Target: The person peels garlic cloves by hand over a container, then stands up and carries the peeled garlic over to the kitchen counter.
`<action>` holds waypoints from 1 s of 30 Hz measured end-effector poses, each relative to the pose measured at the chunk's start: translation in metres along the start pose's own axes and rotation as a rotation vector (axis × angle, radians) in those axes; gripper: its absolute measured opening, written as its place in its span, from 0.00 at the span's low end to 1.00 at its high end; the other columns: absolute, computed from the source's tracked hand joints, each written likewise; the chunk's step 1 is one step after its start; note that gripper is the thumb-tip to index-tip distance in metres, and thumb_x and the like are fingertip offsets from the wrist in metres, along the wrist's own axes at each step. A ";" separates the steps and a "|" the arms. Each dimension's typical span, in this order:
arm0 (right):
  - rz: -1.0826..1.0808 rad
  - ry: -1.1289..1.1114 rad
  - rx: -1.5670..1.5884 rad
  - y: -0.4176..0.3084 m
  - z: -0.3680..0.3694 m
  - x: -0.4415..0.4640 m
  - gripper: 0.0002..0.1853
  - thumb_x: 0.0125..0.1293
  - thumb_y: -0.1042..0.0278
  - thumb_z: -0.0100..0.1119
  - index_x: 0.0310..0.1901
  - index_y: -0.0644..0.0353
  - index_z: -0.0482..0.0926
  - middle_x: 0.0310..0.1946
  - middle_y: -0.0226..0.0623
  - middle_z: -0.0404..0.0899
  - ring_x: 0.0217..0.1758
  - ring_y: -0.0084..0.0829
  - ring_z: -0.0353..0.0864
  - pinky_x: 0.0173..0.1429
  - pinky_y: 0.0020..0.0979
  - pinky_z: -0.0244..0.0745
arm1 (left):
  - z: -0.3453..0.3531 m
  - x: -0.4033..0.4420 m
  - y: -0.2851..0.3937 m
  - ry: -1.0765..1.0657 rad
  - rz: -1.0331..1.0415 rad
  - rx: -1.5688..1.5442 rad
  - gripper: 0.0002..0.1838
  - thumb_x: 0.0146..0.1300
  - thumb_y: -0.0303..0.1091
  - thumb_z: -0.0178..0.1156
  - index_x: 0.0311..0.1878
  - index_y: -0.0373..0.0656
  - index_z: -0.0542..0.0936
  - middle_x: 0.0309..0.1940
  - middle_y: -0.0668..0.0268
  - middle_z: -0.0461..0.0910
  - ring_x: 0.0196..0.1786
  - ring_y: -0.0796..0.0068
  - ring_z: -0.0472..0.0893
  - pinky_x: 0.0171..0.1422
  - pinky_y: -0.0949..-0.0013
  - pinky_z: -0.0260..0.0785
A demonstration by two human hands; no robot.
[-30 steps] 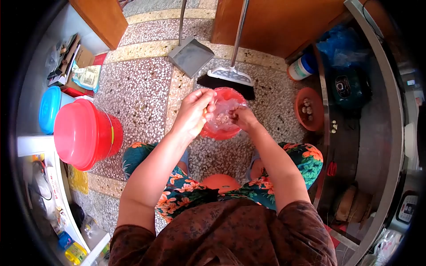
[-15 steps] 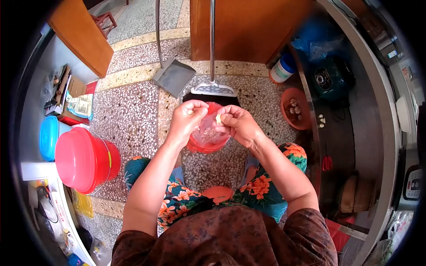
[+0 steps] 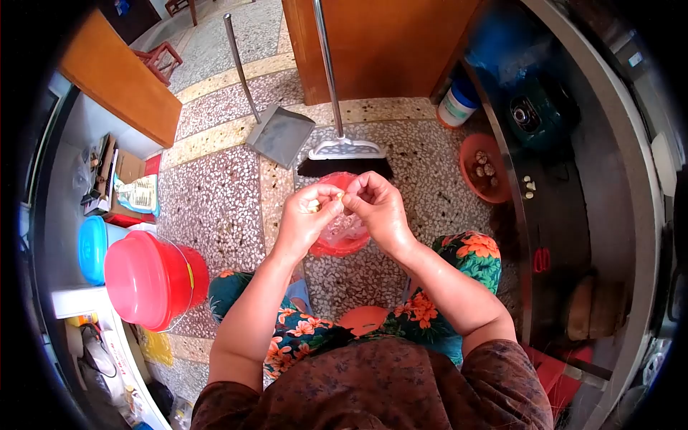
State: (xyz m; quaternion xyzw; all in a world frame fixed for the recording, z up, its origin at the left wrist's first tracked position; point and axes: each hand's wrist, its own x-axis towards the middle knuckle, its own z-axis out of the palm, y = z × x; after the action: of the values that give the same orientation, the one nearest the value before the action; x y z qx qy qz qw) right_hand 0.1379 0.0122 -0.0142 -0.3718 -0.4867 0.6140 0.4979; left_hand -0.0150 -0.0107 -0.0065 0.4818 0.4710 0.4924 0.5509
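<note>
My left hand point(image 3: 309, 215) is closed around small pale pieces point(image 3: 314, 206) that look like garlic cloves. Its thumb and forefinger pinch at a tiny yellowish bit, close against the fingertips of my right hand point(image 3: 374, 209). The right hand is closed too, in a pinch; what it holds is too small to make out. Both hands are above a red basin point(image 3: 337, 250) lined with a clear plastic bag, with some pale scraps inside.
A broom point(image 3: 345, 149) and a grey dustpan point(image 3: 281, 136) stand beyond the basin. On the left is a red lidded bucket point(image 3: 147, 279). An orange bowl point(image 3: 469, 161) with several round brown things sits at the right, beside a shelf holding red-handled scissors point(image 3: 541, 259).
My right hand has come out of the basin and up to my left hand, and the fingertips now meet. The view has shifted, with more of the far floor in sight.
</note>
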 end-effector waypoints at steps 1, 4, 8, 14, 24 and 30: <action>-0.001 0.005 0.003 -0.002 0.000 0.000 0.05 0.62 0.81 0.59 0.35 0.62 0.73 0.28 0.25 0.74 0.29 0.15 0.73 0.35 0.20 0.72 | 0.001 0.000 0.002 0.008 0.009 -0.005 0.08 0.63 0.27 0.62 0.44 0.40 0.79 0.31 0.72 0.77 0.25 0.90 0.69 0.25 0.84 0.58; 0.010 0.000 0.025 -0.005 0.000 0.000 0.05 0.62 0.82 0.59 0.35 0.62 0.73 0.28 0.24 0.74 0.30 0.15 0.72 0.34 0.20 0.72 | -0.003 0.000 0.005 -0.003 -0.136 -0.185 0.08 0.62 0.24 0.62 0.44 0.36 0.79 0.32 0.70 0.78 0.33 0.85 0.76 0.39 0.81 0.68; 0.062 -0.021 0.107 -0.009 0.001 -0.001 0.04 0.65 0.78 0.58 0.36 0.61 0.72 0.29 0.25 0.74 0.31 0.15 0.72 0.36 0.20 0.71 | -0.005 0.001 0.003 -0.020 -0.186 -0.287 0.08 0.61 0.23 0.62 0.44 0.37 0.79 0.32 0.71 0.78 0.32 0.85 0.75 0.38 0.81 0.69; 0.141 -0.070 0.029 -0.010 -0.001 -0.005 0.05 0.68 0.71 0.56 0.35 0.61 0.74 0.26 0.24 0.74 0.28 0.15 0.71 0.33 0.20 0.69 | -0.003 0.005 -0.001 0.126 0.146 0.059 0.08 0.59 0.22 0.63 0.42 0.37 0.80 0.32 0.70 0.79 0.32 0.84 0.75 0.38 0.80 0.68; 0.268 -0.098 0.069 -0.012 -0.001 -0.007 0.07 0.67 0.71 0.57 0.31 0.61 0.75 0.24 0.23 0.73 0.25 0.14 0.69 0.28 0.19 0.66 | -0.003 0.000 0.011 0.059 0.398 0.546 0.07 0.53 0.20 0.65 0.35 0.39 0.79 0.29 0.64 0.78 0.30 0.75 0.77 0.34 0.73 0.70; 0.211 -0.090 0.062 -0.004 -0.001 -0.007 0.04 0.64 0.75 0.55 0.30 0.61 0.74 0.24 0.22 0.72 0.25 0.12 0.68 0.28 0.19 0.64 | -0.003 -0.001 0.012 0.046 0.410 0.583 0.07 0.53 0.20 0.64 0.34 0.39 0.78 0.29 0.64 0.78 0.30 0.73 0.79 0.33 0.72 0.71</action>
State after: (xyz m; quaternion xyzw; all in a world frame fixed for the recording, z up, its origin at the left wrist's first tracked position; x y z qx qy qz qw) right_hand 0.1412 0.0059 -0.0103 -0.3776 -0.4475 0.6937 0.4194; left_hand -0.0194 -0.0107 0.0049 0.6922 0.4975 0.4482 0.2694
